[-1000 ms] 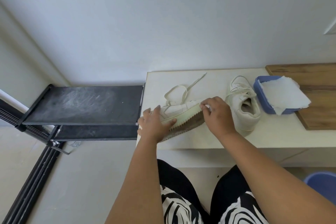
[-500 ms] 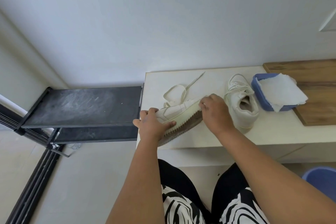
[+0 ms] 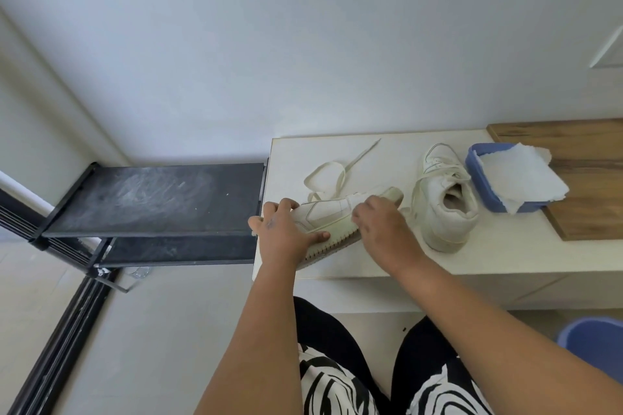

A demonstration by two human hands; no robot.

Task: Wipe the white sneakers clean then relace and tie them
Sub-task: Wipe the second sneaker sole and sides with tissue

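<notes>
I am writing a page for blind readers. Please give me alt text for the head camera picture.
A person's left hand holds a white sneaker tipped on its side on a white table, while the right hand works on its side. The second sneaker stands upright beside a blue tub with white paper; a loose lace lies behind.

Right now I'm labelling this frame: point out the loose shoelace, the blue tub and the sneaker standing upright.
loose shoelace (image 3: pixel 324 172), head view, on its loop.
blue tub (image 3: pixel 489 199), head view, on its front wall.
upright sneaker (image 3: pixel 448 224), head view, on its heel side.
</notes>
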